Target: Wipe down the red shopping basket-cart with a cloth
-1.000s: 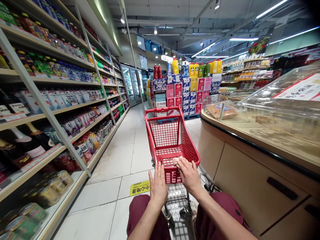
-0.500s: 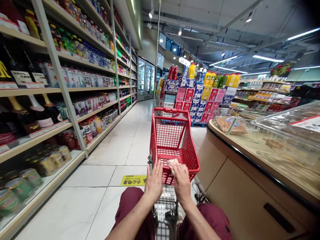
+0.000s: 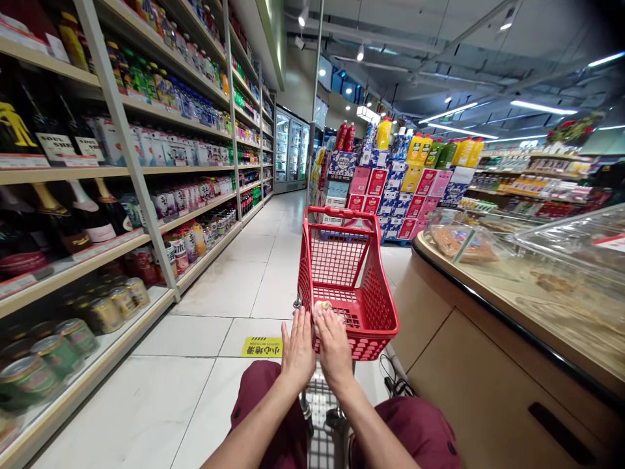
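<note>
A red plastic shopping cart basket (image 3: 374, 293) stands right in front of my knees, and only its mesh and floor show inside. My left hand (image 3: 297, 352) lies at the near left corner of its rim with the fingers stretched out and nothing in them. Beside it, almost touching, my right hand (image 3: 334, 342) presses a crumpled whitish cloth (image 3: 322, 305) against the near rim. Part of the cloth shows beyond the fingertips; the rest is hidden under the hand.
Drink shelves (image 3: 185, 170) run along the left. A yellow floor sticker (image 3: 262, 346) lies left of the cart. To the right stands a food counter (image 3: 454, 339) with cables (image 3: 398, 381) at its base. Stacked drink boxes (image 3: 375, 182) rise ahead.
My right hand has slid left along the near rim with the cloth, up to my left hand. My left hand has barely moved. The view has shifted slightly left.
</note>
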Action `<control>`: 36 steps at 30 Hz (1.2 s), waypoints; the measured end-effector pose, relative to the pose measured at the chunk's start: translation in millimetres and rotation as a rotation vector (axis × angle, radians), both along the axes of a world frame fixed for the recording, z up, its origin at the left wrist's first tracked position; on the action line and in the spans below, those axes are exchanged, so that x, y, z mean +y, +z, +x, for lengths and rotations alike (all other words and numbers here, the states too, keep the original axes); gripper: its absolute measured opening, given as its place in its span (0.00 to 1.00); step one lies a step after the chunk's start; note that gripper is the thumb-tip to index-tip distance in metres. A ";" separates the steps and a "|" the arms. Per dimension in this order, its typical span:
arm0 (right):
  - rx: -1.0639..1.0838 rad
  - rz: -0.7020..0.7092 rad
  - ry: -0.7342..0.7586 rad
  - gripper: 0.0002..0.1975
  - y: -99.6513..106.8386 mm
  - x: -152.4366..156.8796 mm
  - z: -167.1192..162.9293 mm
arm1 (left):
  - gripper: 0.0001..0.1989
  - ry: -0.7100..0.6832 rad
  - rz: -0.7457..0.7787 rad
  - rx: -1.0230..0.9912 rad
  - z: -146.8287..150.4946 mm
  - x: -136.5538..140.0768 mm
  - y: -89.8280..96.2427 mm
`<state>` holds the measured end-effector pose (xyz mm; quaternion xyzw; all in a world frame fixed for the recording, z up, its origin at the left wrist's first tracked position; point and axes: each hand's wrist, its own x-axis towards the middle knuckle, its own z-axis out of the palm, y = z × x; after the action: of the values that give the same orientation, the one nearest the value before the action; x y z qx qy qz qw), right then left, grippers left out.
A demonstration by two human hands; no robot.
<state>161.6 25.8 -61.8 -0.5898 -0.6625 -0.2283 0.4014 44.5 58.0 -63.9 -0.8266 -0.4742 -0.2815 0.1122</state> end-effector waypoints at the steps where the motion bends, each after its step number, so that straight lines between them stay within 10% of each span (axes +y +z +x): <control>1: 0.010 -0.005 -0.010 0.25 -0.1 -4.6 8.8 | 0.37 0.008 -0.002 -0.009 -1.8 0.6 1.7; 5: 0.119 0.084 -0.162 0.26 -4.0 -25.8 51.6 | 0.39 -0.029 -0.003 -0.004 2.7 -2.8 8.5; 12: -0.020 0.038 0.006 0.27 -3.3 -6.3 15.4 | 0.34 -0.014 -0.004 0.018 10.0 -3.7 4.4; 18: 0.113 0.046 -0.282 0.28 -6.3 -39.2 88.1 | 0.38 -0.039 -0.055 -0.001 6.8 -4.2 8.5; 24: -0.004 -0.035 -0.029 0.30 -3.9 -28.1 43.4 | 0.38 -0.042 -0.055 -0.005 8.8 -5.6 11.8; 30: 0.137 0.048 -0.272 0.26 -4.3 -42.7 96.1 | 0.35 -0.119 -0.014 0.062 13.2 -5.9 15.0; 36: 0.049 -0.032 -0.045 0.27 -5.2 -29.8 54.6 | 0.33 -0.167 0.003 0.116 22.3 -11.9 14.0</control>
<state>216.2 -4.1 -66.9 -0.6162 -0.6426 -0.2123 0.4029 66.8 46.1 -49.9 -0.8779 -0.3960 -0.2423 0.1171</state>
